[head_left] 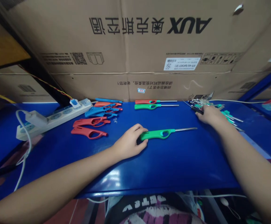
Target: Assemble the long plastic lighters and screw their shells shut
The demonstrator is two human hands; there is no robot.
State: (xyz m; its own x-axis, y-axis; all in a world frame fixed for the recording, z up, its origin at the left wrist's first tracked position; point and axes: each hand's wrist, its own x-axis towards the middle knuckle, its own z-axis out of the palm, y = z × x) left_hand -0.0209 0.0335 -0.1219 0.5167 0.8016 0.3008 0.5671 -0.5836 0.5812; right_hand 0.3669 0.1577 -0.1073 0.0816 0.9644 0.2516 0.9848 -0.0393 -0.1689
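Observation:
My left hand is closed on the rear end of a green long-necked gas lighter, which lies across the blue table with its metal tube to the right. At the back right, my right hand has its fingers closed around the dark handle of a thin-shafted tool, which looks like a screwdriver. Under and beyond that hand is a pile of small metal and clear parts. Turquoise pieces with metal tubes lie beside my right wrist. A red lighter and another green lighter lie side by side further back.
Red lighter bodies and blue lighter bodies lie at the left without metal tubes. A white power strip with a plug and cable stands beside them. A large cardboard sheet rises behind the blue table.

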